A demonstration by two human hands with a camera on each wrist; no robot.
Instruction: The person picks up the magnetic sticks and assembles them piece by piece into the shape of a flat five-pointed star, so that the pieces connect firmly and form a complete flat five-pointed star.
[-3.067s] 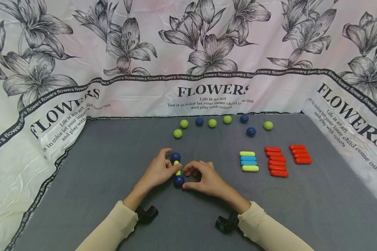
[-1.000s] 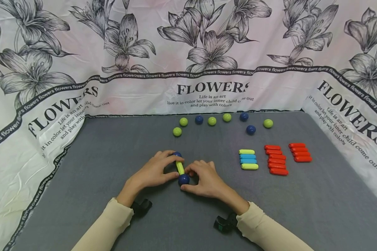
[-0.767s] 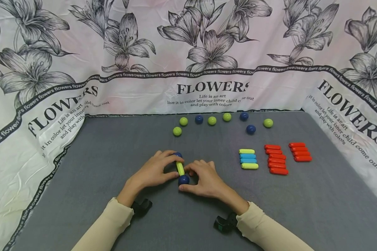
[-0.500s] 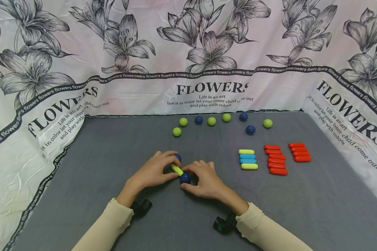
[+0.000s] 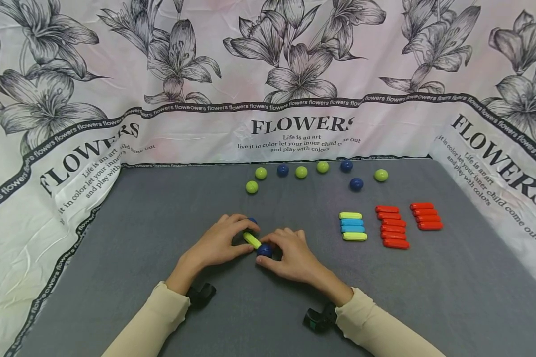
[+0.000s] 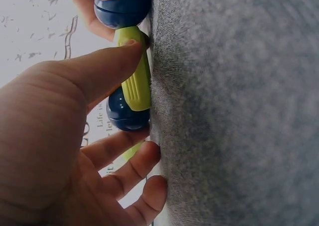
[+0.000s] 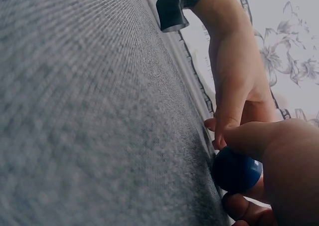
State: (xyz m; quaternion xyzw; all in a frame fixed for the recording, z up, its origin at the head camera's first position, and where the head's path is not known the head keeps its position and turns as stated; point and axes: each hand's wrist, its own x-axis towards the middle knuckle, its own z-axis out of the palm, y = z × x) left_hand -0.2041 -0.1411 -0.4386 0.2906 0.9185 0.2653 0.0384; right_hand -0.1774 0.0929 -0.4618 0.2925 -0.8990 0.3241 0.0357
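Observation:
A yellow-green rod (image 5: 252, 240) lies slantwise between two dark blue balls. My left hand (image 5: 221, 240) holds it, the thumb on the rod in the left wrist view. The index finger of that hand reaches to the far blue ball (image 6: 124, 113), which is mostly covered in the head view. My right hand (image 5: 292, 255) pinches the near blue ball (image 5: 264, 251) between thumb and fingers. In the left wrist view this ball touches the rod's other end. Whether the far ball is joined to the rod cannot be told.
Green balls (image 5: 301, 172) and blue balls (image 5: 356, 184) lie scattered along the back of the grey table (image 5: 161, 198). To the right are a stack of yellow and blue rods (image 5: 353, 226) and two groups of red rods (image 5: 394, 228). A flowered cloth (image 5: 295, 134) hangs behind.
The rod has swung from nearly straight away from me to a slant, its far end to the left. The near ball has shifted slightly up and right with my right hand.

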